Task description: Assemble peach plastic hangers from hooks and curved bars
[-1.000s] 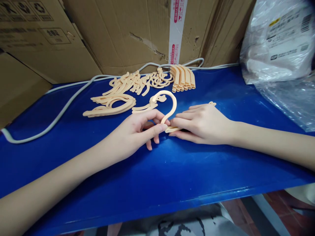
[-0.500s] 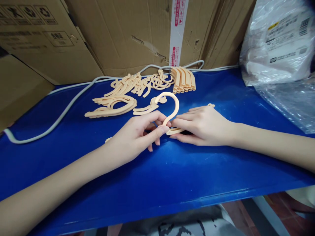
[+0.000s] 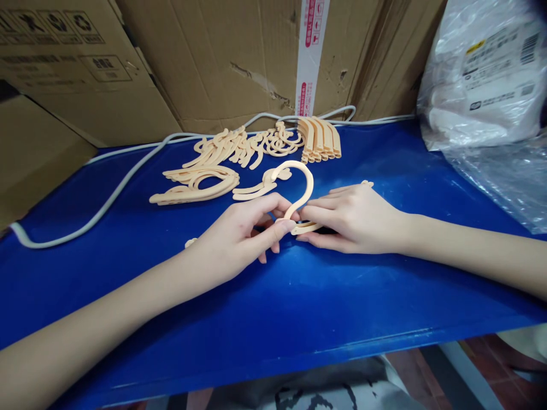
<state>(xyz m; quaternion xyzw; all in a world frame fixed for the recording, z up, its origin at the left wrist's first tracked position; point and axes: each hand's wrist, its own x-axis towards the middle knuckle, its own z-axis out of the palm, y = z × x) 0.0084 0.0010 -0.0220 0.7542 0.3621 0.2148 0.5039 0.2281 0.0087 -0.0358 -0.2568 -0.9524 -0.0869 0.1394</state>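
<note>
A cream plastic hanger hook (image 3: pixel 308 181) stands upright, its base pinched between the thumb and fingers of my left hand (image 3: pixel 241 230). Just right of it, my right hand (image 3: pixel 354 219) is closed over a cream hanger arm (image 3: pixel 306 228), of which only the near end shows. The hook's foot and the arm's end meet or nearly meet between the two hands; fingers hide the joint. Small cream tips stick out behind my right hand and beside my left wrist. Beyond the hands lie a folded hanger (image 3: pixel 256 191) and a stack of hangers (image 3: pixel 194 196).
Loose hooks and small parts (image 3: pixel 243 145) are heaped at the back, beside a bundle of curved arms (image 3: pixel 321 139). A white cable (image 3: pixel 115 196) crosses the blue tabletop (image 3: pixel 273 319). Cardboard boxes (image 3: pixel 205 62) stand behind; a plastic-wrapped package (image 3: pixel 482 80) sits at the right.
The view has shifted very slightly. Both hands keep the same hold on the hook and the arm, with no other visible movement.
</note>
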